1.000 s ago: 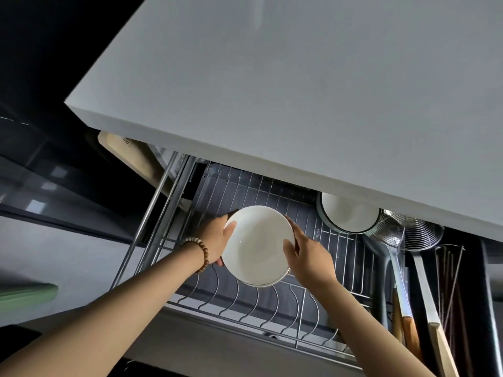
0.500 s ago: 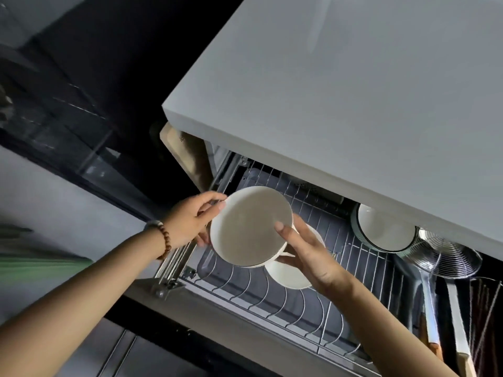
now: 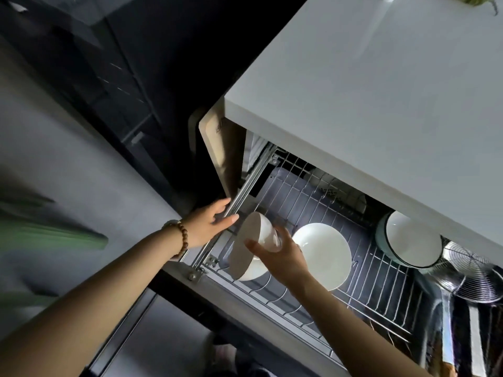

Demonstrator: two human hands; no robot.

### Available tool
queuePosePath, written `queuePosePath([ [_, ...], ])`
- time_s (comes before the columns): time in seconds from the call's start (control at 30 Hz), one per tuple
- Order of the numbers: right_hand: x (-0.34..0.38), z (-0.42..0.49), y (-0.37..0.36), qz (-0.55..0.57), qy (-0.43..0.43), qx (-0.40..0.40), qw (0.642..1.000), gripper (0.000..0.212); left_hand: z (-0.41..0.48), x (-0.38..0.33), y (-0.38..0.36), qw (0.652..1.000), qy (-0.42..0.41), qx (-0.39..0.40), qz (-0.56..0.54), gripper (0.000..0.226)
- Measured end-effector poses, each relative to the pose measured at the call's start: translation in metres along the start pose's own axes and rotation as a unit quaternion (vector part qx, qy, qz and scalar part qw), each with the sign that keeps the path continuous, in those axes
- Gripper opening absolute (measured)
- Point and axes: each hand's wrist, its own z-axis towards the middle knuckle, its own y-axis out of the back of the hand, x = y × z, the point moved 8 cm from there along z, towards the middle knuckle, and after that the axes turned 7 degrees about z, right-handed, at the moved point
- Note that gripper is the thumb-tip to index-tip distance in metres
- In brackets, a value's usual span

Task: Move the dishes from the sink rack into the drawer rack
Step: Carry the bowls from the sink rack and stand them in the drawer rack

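Note:
The wire drawer rack [image 3: 296, 197] is pulled out below the white countertop [image 3: 381, 104]. My right hand [image 3: 277, 254] holds a white bowl [image 3: 251, 246] by its foot, tilted on edge over the rack's near left corner. A second white bowl [image 3: 324, 254] stands in the rack just right of it. My left hand [image 3: 209, 221], with a bead bracelet at the wrist, lies with straight fingers by the rack's left rail and holds nothing. A white bowl with a dark rim [image 3: 411, 240] stands further right in the rack.
A wooden board [image 3: 220, 159] stands upright left of the drawer. A wire skimmer [image 3: 468, 273] and other utensils fill the compartment at the right. The countertop overhangs the back half of the rack. The drawer's front panel [image 3: 245, 319] runs below the hands.
The two stacked bowls were parted: one now rests in the rack, the other went left in my right hand and tipped on edge. My left hand let go and moved to the rail.

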Motion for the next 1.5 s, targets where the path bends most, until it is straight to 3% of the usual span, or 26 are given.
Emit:
queuePosePath([
  [0.2,-0.004,0.0,-0.004,-0.07,-0.022,-0.003,0.997,0.085,-0.003,0.011,-0.003,0.998,0.036,0.042,0.0,0.057],
  [0.7,-0.009,0.003,-0.012,-0.032,-0.045,-0.002,0.998,0.087,-0.004,0.013,-0.005,0.998,0.04,0.055,-0.001,0.065],
  [1.23,-0.018,0.0,-0.02,-0.08,-0.067,-0.003,0.995,0.087,-0.003,0.011,-0.007,0.997,0.039,0.06,0.0,0.065],
  [1.5,-0.024,-0.002,-0.04,0.02,-0.101,-0.01,0.995,0.083,0.001,0.014,-0.007,0.998,0.037,0.058,-0.003,0.065],
])
